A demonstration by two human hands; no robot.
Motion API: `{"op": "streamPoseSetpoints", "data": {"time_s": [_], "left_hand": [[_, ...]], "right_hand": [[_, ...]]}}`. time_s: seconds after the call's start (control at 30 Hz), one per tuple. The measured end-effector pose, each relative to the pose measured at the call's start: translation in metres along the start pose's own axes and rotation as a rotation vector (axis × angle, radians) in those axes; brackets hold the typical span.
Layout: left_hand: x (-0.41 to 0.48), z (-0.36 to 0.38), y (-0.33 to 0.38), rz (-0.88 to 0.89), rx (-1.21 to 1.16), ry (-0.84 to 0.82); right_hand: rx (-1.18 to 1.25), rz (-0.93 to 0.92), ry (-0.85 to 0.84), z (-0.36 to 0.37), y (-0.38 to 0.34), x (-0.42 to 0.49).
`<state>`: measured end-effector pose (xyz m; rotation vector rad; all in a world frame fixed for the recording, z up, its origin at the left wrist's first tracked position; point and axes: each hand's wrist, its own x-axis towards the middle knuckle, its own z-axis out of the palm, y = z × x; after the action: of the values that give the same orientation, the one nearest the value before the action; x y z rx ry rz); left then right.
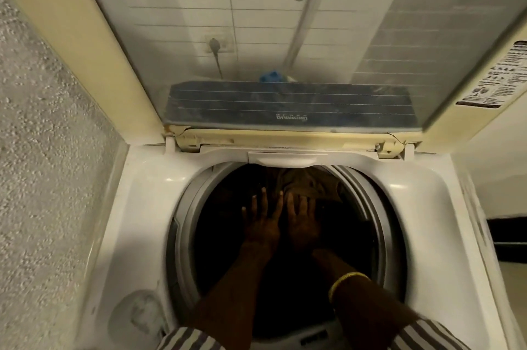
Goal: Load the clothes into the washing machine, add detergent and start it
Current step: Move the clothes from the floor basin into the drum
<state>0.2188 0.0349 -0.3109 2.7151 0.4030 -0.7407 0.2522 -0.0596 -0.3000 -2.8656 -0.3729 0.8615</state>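
**Spotter:** Where are we right now?

**Operator:** I've got both hands down inside the drum (185, 235) of the top-load washing machine (142, 207). The lid (137, 64) stands up beyond my fingertips. My left hand (261, 224) is flat, with the fingers straight and spread, and it grips nothing. My right hand (303, 221) is just beside it in the same way, palm down.

**Spotter:** And the clothes?

**Operator:** They're in the tub. A brown garment (308, 181) lies just past my right fingertips, against the far wall. Under both palms there's only darkness, too dim for me to tell pieces apart. I read this as pressing the load down, though I can't confirm contact.

**Spotter:** So loading's done?

**Operator:** Close to it, I'd judge. Neither hand holds anything, and I see no clothes outside the drum. I can't see any detergent bottle or powder. A white flap (285, 159) on the rim beyond my fingers may be a dispenser, but I can't tell.

**Spotter:** Has it been started?

**Operator:** With the lid up, I'd say not. The button panel (313, 339) is back behind my wrists and blurred.

**Spotter:** What's left, then?

**Operator:** Detergent, then the lid, then start.
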Motion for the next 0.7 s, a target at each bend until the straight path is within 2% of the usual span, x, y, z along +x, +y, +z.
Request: {"op": "streamPoseSetpoints", "data": {"time_s": [0.1, 0.2, 0.4, 0.53, 0.6, 0.7], "left_hand": [[-0.012, -0.016, 0.005, 0.03, 0.025, 0.007], [-0.015, -0.028, 0.004, 0.077, -0.032, -0.082], [-0.028, -0.064, -0.004, 0.096, -0.091, -0.152], [-0.052, -0.088, 0.0, 0.105, -0.273, -0.078], [-0.064, -0.099, 0.005, 0.115, -0.44, 0.027], [-0.077, -0.119, 0.017, 0.047, -0.743, 0.212]], "right_hand": [[0.016, -0.04, 0.013, 0.007, 0.006, 0.003], [0.04, -0.048, -0.009, 0.004, 0.013, 0.003], [0.014, -0.065, -0.121, -0.067, 0.009, -0.025], [0.176, -0.005, 0.024, -0.093, 0.003, -0.044], [0.362, 0.072, 0.13, -0.105, -0.003, -0.054], [0.671, 0.07, 0.341, -0.128, -0.019, -0.073]]}}
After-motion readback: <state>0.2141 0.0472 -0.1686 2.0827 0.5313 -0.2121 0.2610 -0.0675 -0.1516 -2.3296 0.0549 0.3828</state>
